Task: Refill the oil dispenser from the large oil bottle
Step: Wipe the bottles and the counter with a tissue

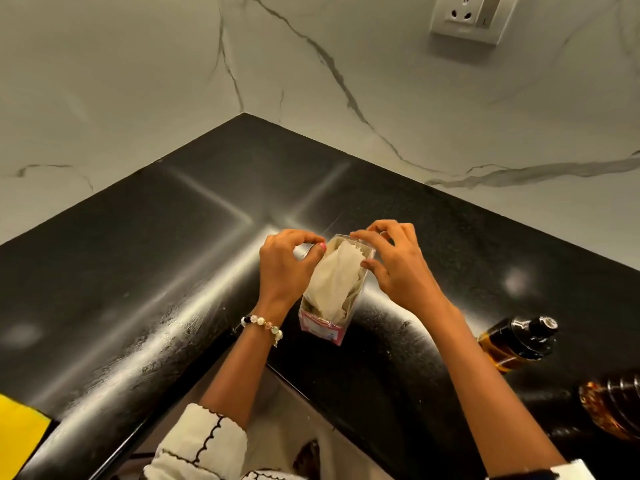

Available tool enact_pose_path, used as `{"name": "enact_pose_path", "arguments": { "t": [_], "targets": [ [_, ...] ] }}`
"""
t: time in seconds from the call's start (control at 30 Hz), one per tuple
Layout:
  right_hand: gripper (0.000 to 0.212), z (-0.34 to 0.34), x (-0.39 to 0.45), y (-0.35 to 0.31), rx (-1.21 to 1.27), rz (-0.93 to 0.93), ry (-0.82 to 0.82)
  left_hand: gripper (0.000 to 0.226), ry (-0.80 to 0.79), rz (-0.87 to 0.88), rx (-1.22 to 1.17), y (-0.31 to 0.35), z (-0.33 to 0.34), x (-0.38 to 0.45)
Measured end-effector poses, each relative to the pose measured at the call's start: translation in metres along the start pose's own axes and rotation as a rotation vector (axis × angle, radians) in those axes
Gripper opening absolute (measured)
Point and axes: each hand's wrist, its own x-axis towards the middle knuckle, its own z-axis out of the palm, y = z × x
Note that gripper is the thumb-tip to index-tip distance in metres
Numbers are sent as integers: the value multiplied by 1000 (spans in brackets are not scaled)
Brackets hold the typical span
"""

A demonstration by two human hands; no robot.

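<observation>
Head view: both hands work at a clear packet of tissues [330, 289] standing upright on the black counter [138, 271], just past the counter's inner corner. The left hand [282, 263] has its fingers curled at the packet's top left edge, thumb and fingertips pinching close to the plastic; whether it truly grips the film I cannot tell for sure, though it looks that way. The right hand [394, 261] pinches the top right edge, thumb against the side and fingers arched over the opening.

The oil things lie well apart from this, at about four o'clock from the hands. The oil dispenser [517, 342], dark-capped with amber oil in it, stands near the right forearm; in this wide-angle view its long axis appears to lean up toward two o'clock. The large oil bottle [614, 408] sits beyond it at the right frame edge, partly cut off. The right hand is plainly the nearer one to both, so reaching for them would likely fall to it.

A yellow cloth [20, 434] shows at eight o'clock.
</observation>
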Motion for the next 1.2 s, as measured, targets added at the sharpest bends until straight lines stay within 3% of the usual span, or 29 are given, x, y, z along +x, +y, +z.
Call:
{"name": "enact_pose_path", "arguments": {
  "t": [0.3, 0.47, 0.63, 0.8, 0.93, 1.2],
  "targets": [
    [59, -2, 13, -7, -49, -25, -127, 12, -149, -6, 53, -5, 0, 2],
    [24, 3, 20, -8, -59, -48, -151, 15, -249, -10, 67, -7, 1, -1],
    [6, 1, 20, -5, 64, 7, -96, 4, -85, -163, -120, -3, -6, 0],
    [19, 1, 25, -5, 208, 39, -146, 11, -91, -208, -138, 4, -12, -5],
    [32, 1, 25, -13, 188, 6, -141, 3, -103, -223, -128, 4, -14, -8],
    [29, -3, 21, -16, 132, -6, -23, 3, -79, -219, -152, 6, -16, -11]
  ]
}}
